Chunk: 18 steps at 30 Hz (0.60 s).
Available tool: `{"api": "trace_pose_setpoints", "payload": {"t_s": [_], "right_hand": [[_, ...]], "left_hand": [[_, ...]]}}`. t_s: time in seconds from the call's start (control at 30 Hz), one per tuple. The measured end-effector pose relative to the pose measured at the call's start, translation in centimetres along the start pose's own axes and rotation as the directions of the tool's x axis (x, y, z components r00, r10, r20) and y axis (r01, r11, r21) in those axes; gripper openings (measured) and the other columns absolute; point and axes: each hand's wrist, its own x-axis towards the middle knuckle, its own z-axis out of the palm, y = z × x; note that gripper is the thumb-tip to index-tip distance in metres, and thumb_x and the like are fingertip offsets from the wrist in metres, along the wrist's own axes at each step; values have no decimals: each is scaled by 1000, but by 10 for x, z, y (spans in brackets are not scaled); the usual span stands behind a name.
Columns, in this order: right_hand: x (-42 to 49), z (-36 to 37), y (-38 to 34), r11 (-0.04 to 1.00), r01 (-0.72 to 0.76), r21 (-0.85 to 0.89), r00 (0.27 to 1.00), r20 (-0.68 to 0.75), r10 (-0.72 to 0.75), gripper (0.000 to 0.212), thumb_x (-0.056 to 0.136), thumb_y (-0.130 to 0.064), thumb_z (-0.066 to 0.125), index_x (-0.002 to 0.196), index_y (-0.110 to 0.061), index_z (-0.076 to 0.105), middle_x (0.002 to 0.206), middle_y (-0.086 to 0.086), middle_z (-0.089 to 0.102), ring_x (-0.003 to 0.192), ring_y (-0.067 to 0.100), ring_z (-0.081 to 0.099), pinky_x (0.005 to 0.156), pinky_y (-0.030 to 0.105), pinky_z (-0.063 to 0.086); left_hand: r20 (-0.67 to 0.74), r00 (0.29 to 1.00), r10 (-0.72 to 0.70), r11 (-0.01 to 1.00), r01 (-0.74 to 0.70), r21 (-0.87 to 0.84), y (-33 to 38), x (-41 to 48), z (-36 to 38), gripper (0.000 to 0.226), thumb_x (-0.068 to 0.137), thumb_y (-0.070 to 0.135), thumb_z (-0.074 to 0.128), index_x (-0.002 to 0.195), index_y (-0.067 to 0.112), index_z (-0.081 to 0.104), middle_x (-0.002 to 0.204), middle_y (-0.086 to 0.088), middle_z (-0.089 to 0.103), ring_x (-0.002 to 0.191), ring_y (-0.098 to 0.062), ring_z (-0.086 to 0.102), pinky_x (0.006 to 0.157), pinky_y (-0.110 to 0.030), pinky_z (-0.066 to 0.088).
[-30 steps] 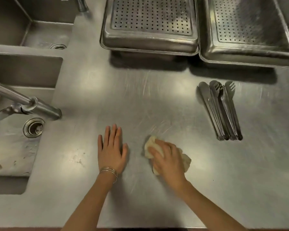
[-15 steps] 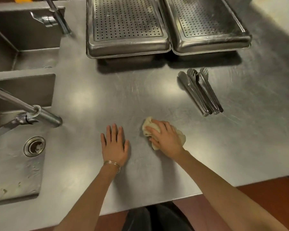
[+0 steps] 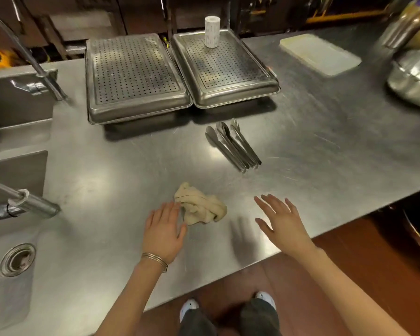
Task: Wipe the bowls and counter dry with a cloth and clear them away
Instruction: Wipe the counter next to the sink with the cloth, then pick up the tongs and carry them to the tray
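A crumpled beige cloth (image 3: 200,207) lies loose on the steel counter (image 3: 121,180) near its front edge. My left hand (image 3: 164,230) rests flat on the counter, fingertips touching the cloth's left side. To the right of the cloth my right hand (image 3: 280,220) hovers above the counter, fingers spread, holding nothing. Stacked steel bowls (image 3: 414,76) sit at the far right edge, partly cut off by the frame.
Two perforated steel trays (image 3: 136,76) (image 3: 224,69) stand at the back, a white roll (image 3: 212,32) on the right one. Steel tongs (image 3: 233,146) lie mid-counter. A white lid (image 3: 320,53) lies at the back right. Sinks (image 3: 15,263) and a faucet (image 3: 22,204) are on the left.
My right hand has let go of the cloth and moved right, lifting off the counter. The cloth stays beside my left hand. The view has pulled back and tilted up.
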Motion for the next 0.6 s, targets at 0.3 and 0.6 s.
{"api": "trace_pose_setpoints", "payload": {"t_s": [0.3, 0.6], "right_hand": [[-9, -32, 76, 996, 61, 65, 997, -58, -57, 57, 97, -49, 17, 142, -18, 34, 144, 8, 42, 133, 22, 36, 110, 42, 18], [6, -42, 176, 988, 137, 72, 989, 44, -141, 61, 96, -51, 10, 140, -18, 35, 143, 7, 43, 132, 20, 35, 110, 41, 22]], "left_hand": [[-53, 998, 28, 1000, -28, -10, 139, 21, 20, 60, 85, 41, 32, 138, 13, 41, 144, -11, 40, 133, -28, 37, 113, -37, 15], [-51, 991, -120, 993, 119, -23, 221, 41, 48, 61, 88, 43, 27, 140, 12, 37, 147, -12, 35, 136, -27, 32, 110, -44, 18]]}}
